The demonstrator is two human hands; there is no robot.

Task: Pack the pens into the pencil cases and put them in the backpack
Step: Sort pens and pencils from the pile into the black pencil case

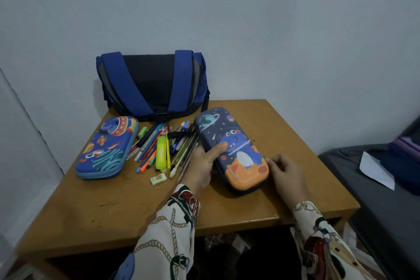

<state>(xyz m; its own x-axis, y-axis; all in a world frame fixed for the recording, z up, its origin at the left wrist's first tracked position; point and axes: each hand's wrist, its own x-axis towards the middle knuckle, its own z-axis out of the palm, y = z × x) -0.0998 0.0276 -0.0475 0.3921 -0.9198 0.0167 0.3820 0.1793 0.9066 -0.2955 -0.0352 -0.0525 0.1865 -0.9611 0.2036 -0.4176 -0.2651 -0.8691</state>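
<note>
**Opening the dinosaur case comes first**

Gripping the dinosaur pencil case (231,151) from its left flank, the left hand (204,163) has its thumb curled over the lid and its fingers tucked under the edge. The right hand (285,169) sits at the case's near right corner, fingertips curled against the rim, likely on the zip, though the puller itself is too small to make out. The case's long axis runs from that near corner away and leftward toward the backpack (152,84), so a zip pull would probably travel along the right edge, away from the body; the right hand is the nearer one for it. The case is hard-shelled and closed, purple above and orange at the near end. Just left of it lie the loose pens (159,145); further left, the second pencil case (106,148), also closed
</note>
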